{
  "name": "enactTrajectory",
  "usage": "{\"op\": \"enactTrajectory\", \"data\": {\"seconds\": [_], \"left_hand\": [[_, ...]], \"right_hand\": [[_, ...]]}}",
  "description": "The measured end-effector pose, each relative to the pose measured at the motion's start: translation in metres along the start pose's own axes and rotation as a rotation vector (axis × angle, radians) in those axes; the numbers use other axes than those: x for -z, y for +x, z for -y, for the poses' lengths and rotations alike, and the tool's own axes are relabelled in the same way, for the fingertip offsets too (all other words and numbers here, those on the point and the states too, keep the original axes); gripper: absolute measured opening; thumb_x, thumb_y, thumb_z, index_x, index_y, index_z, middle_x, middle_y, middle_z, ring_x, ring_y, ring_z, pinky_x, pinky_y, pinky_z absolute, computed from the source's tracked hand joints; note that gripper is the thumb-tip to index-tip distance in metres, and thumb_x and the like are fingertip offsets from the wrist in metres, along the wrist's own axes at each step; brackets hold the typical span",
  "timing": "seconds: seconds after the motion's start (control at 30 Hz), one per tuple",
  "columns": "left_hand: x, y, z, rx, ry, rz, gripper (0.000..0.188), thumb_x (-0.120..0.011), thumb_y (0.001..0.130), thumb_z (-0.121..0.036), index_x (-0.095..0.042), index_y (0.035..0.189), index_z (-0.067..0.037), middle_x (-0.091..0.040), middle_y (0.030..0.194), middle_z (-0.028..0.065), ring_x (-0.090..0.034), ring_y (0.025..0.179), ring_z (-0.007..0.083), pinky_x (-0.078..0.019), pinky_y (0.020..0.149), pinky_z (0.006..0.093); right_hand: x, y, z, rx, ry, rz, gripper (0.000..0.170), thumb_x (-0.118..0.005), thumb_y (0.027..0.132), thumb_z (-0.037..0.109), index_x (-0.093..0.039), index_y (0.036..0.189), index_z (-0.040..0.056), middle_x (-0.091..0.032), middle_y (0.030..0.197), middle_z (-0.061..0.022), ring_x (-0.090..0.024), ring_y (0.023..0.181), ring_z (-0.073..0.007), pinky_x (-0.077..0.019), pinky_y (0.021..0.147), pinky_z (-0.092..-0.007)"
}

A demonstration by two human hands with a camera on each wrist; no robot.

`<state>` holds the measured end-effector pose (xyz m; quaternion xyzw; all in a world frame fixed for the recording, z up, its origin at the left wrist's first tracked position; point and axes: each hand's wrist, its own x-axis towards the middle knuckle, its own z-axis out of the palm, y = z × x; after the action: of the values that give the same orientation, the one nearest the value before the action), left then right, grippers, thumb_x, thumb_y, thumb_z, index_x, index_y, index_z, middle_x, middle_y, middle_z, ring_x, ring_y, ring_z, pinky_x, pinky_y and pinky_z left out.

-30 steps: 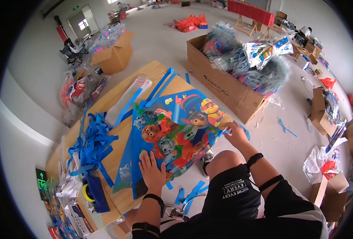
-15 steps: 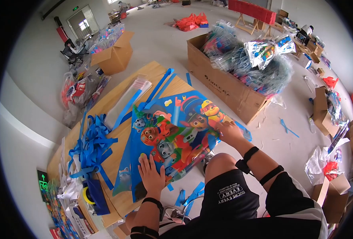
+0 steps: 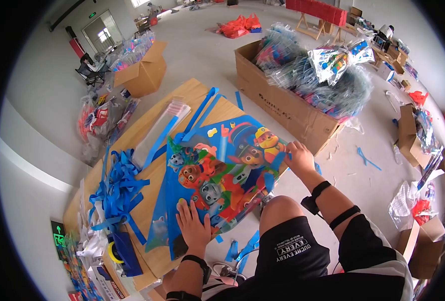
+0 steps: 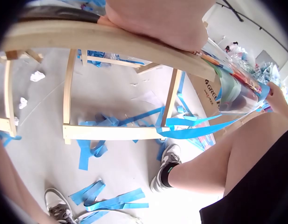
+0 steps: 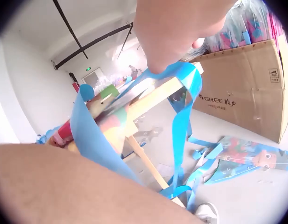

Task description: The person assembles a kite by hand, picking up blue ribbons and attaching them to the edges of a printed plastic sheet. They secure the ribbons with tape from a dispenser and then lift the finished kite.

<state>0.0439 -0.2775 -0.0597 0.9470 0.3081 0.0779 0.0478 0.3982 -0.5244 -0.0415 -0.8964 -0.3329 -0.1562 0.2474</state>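
A glossy blue sheet printed with cartoon dogs (image 3: 212,175) lies over the near right part of the wooden table (image 3: 152,256). My left hand (image 3: 192,223) rests flat on the sheet's near left part, fingers straight. At the right edge of the sheet, my right hand (image 3: 301,159) pinches a blue strip (image 3: 278,161) with curled fingers. In the right wrist view this strip (image 5: 181,126) runs over the table's edge and hangs down below the hand. The near side of the sheet overhangs the table in the left wrist view.
Tangled blue strips (image 3: 119,185) and a tape dispenser (image 3: 116,251) are on the table's left side. Clear plastic sleeves (image 3: 162,133) lie behind. A large carton (image 3: 282,103) full of wrapped packs stands beyond the table. More strips (image 4: 116,200) lie on the floor near my feet.
My right hand moved inward over the sheet's right part, then back out to its edge, where a blue strip now shows at its fingers. My left hand stayed on the sheet.
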Motion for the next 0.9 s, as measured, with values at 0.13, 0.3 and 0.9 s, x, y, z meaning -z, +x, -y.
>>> {"op": "enactTrajectory", "data": {"seconds": [0.13, 0.3, 0.9], "left_hand": [[0.001, 0.0, -0.001, 0.01, -0.011, 0.003, 0.072, -0.046, 0.1, -0.045, -0.027, 0.159, -0.009, -0.019, 0.166, 0.0186, -0.014, 0.154, 0.0386, -0.0109, 0.124, 0.0517], [0.0, 0.0, 0.0, 0.01, -0.016, -0.002, 0.072, -0.047, 0.1, -0.045, -0.027, 0.158, -0.009, -0.02, 0.166, 0.0188, -0.014, 0.154, 0.0386, -0.0111, 0.123, 0.0518], [0.002, -0.003, -0.001, -0.016, 0.002, -0.012, 0.07, -0.046, 0.101, -0.043, -0.027, 0.158, -0.006, -0.02, 0.165, 0.0201, -0.015, 0.153, 0.0396, -0.0128, 0.123, 0.0532]], "right_hand": [[0.009, 0.003, 0.01, -0.218, 0.143, 0.031, 0.017, -0.067, 0.083, 0.016, -0.057, 0.096, 0.0113, -0.065, 0.094, -0.0108, -0.067, 0.091, -0.0348, -0.0543, 0.076, -0.047], [-0.002, 0.001, -0.018, -0.33, 0.435, 0.096, 0.025, -0.061, 0.086, 0.005, -0.058, 0.11, 0.0098, -0.069, 0.112, -0.0168, -0.067, 0.103, -0.0389, -0.0547, 0.084, -0.0463], [0.009, -0.03, 0.067, 0.262, 0.424, 0.293, 0.046, -0.059, 0.09, 0.008, -0.053, 0.135, 0.0026, -0.055, 0.141, -0.0205, -0.056, 0.124, -0.0394, -0.0481, 0.104, -0.0438]]}}
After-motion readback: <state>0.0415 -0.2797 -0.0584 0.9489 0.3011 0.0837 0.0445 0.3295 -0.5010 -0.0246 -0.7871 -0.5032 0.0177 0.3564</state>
